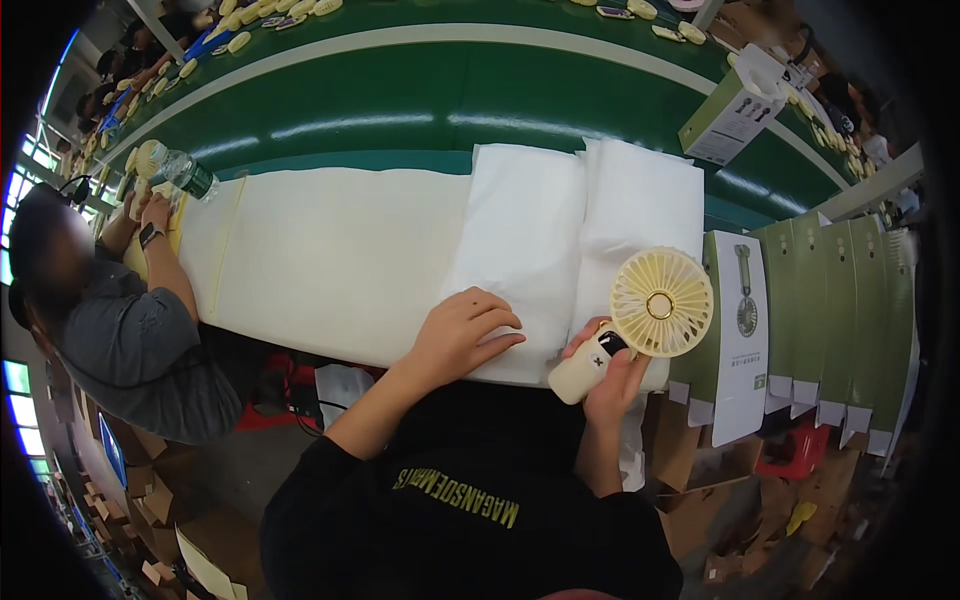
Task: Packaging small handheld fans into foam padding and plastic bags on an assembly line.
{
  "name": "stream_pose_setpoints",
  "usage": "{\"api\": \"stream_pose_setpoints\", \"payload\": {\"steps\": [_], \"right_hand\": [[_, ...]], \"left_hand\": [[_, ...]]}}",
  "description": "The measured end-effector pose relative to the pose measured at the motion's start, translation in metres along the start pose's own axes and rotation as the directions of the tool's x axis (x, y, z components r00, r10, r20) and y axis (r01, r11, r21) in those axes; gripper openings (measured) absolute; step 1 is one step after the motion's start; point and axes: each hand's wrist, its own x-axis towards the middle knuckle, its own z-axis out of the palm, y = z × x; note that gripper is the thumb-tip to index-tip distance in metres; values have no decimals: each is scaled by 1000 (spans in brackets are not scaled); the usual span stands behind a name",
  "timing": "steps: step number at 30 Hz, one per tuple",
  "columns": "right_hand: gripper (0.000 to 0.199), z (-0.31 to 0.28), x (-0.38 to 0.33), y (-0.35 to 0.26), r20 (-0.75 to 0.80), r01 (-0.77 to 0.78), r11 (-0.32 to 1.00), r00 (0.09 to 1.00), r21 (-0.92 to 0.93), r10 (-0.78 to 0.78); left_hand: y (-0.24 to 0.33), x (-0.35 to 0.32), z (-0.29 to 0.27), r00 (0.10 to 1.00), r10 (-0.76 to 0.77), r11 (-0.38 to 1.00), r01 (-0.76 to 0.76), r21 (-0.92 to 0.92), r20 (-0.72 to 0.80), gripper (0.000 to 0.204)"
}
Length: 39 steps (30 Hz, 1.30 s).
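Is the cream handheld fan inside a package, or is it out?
Out: the right hand holds the fan, with its grille and handle uncovered.

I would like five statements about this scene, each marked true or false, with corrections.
1. The right hand holds a cream handheld fan with a round slatted head. True.
2. The left hand grips a second fan. False: it is empty, partly over soft white flat packets.
3. A clear plastic bottle with a green label is near the co-worker's hands. True.
4. A green-and-white cardboard box stands left of those packets. False: beyond them, to the right.
5. A dark wristwatch is on the co-worker's wrist. True.
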Motion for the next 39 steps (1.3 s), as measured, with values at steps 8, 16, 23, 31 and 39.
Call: {"api": "stream_pose_setpoints", "payload": {"steps": [8, 16, 23, 31, 39], "right_hand": [[67, -43, -29, -10, 294, -319, 904, 927, 285, 234], [81, -8, -48, 5, 359, -429, 771, 892, 471, 276], [87, -6, -54, 22, 190, -410, 846, 911, 341, 365], [88, -52, -62, 4, 314, -463, 800, 879, 381, 359], [84, -17, -79, -2, 379, -523, 774, 838, 357, 392]], "left_hand": [[2, 23, -11, 984, -81, 952, 29, 304, 160, 13], [5, 25, -16, 980, -197, 972, 190, 141, 32, 8], [13, -3, 2, 995, -21, 977, 42, 208, -100, 13], [11, -17, -6, 952, 28, 951, -120, 287, 304, 22], [30, -4, -7, 918, -385, 904, 396, -160, 94, 18]]}}
